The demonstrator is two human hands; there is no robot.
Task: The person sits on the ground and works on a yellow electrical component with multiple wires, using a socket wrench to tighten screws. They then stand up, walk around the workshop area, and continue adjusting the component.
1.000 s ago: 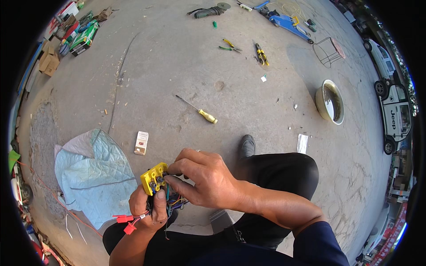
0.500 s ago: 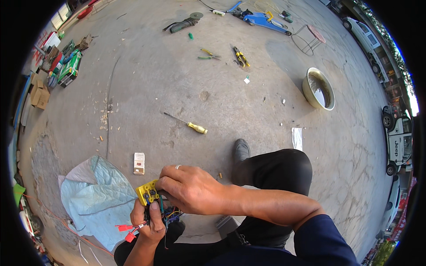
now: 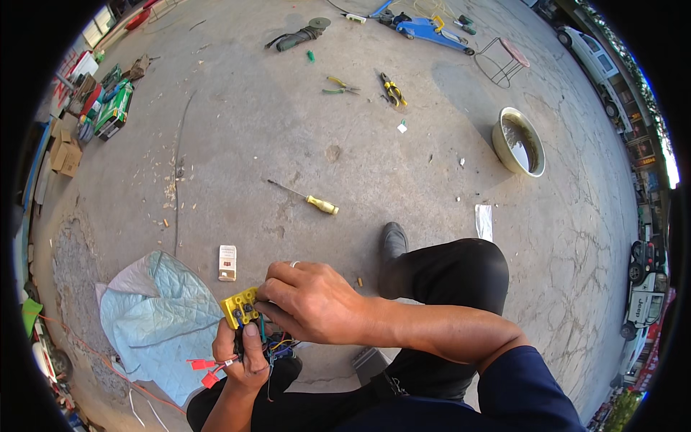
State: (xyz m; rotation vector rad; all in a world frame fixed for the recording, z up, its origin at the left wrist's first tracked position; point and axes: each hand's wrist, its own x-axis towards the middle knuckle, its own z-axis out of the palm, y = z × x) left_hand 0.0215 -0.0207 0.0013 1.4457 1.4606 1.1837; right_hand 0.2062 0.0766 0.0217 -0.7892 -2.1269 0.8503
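Thumb and fingers of my left hand grip a yellow connector block from below; dark fittings sit in some of its round holes. My right hand, a ring on one finger, is closed against the block's right side. Its fingertips are partly hidden, so I cannot make out what they pinch. Thin coloured wires bunch under the right hand, and a green one runs down beside the left thumb. Red plug connectors on short leads stick out to the left of my left hand.
A light blue quilted cloth and a small carton lie at left. Ahead on the concrete are a yellow-handled screwdriver, pliers, a basin of dark water, a blue floor jack and a stool.
Both hands keep their hold on the block with hardly any movement; the right hand has shifted very slightly. The whole view has moved a little.
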